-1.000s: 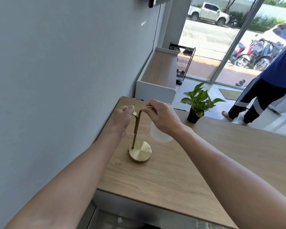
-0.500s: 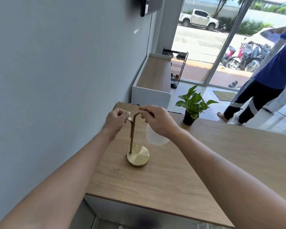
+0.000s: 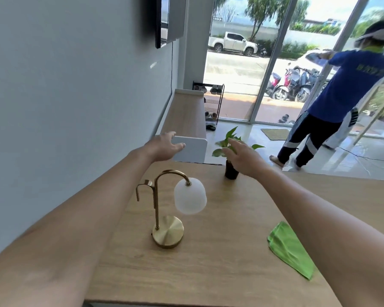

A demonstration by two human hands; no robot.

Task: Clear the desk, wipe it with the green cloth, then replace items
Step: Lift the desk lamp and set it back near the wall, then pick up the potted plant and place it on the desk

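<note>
Both bare forearms are reaching forward from the bottom corners of the view, converging toward twelve o'clock. The left hand [image 3: 164, 147] is hanging open at about eleven o'clock, palm turned down, fingers loosely spread and pointing to the right, gripping nothing. The right hand [image 3: 244, 156] is hovering open at about one o'clock, palm down, fingers extended and pointing up and to the left, also gripping nothing. The two hands are staying apart, a clear gap between them.

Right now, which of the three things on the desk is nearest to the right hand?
The potted plant: the right hand is directly over it, while lamp and green cloth lie nearer the person.
</note>
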